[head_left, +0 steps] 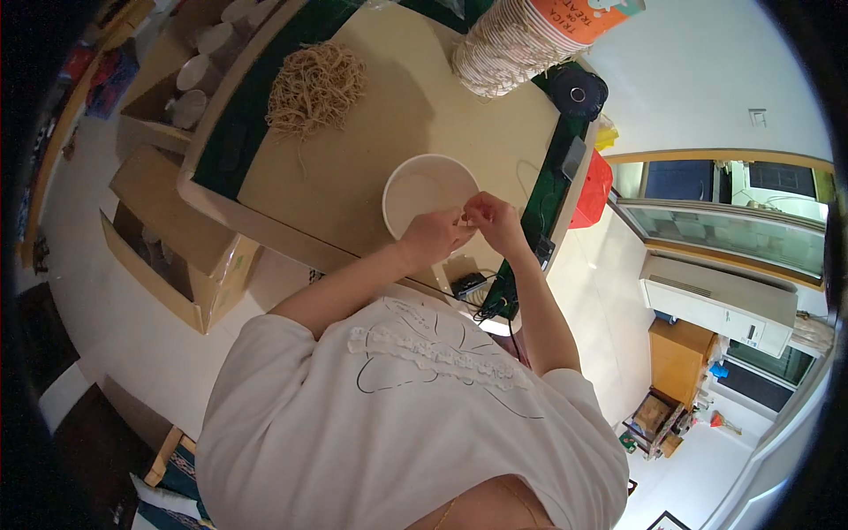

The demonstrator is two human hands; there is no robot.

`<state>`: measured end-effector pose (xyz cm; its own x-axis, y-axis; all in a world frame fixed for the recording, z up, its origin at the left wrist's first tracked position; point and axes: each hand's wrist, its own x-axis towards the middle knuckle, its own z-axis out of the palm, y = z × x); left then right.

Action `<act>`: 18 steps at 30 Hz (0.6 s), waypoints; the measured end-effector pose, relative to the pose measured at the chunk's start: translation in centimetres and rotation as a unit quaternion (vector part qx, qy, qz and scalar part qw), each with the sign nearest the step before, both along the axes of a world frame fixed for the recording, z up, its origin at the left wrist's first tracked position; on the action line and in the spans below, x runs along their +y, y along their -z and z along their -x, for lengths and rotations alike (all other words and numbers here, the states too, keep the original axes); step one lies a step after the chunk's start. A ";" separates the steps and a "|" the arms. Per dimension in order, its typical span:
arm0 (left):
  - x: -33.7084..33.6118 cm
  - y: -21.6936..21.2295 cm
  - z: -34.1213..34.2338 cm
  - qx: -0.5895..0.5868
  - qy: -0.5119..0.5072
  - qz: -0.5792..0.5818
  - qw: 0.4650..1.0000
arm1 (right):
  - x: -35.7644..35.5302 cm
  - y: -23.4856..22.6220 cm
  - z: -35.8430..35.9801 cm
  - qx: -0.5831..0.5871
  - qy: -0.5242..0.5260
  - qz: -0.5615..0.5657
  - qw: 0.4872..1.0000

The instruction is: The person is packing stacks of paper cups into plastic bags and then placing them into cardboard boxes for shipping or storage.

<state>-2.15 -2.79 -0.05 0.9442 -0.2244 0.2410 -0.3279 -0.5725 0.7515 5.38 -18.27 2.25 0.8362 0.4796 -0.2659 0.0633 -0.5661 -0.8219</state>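
Head view: white paper tub [415,190] and both hands

Mouth up on the counter [252,219], the tub lies ahead and leftward of the meeting fingertips — left hand [433,237] nearer, overlapping its rim, right hand [498,223] beside. Whether they grasp anything cannot be told.

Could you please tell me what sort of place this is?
Probably a home room serving as a workspace: the table holds a stack of buckets and a heap of tan strands, and what looks like a white air conditioner stands beyond.
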 end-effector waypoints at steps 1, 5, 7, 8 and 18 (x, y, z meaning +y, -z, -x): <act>-0.1 -0.5 0.0 0.006 -0.002 -0.044 0.999 | -0.2 0.0 0.1 -0.006 -0.014 0.013 1.000; -0.5 -0.3 0.1 -0.018 -0.024 -0.076 0.997 | -0.3 -0.8 1.1 -0.055 -0.029 0.057 0.996; -0.8 1.4 -0.1 -0.023 -0.040 -0.008 0.999 | -0.3 -0.9 2.1 -0.054 0.004 0.046 0.997; -0.8 1.9 -0.2 -0.027 -0.053 0.061 0.996 | -0.4 -0.8 2.6 -0.054 0.005 0.045 0.998; 1.6 -0.3 -2.0 0.553 -0.015 0.508 0.660 | 1.5 0.1 6.5 -0.211 0.182 -0.053 0.959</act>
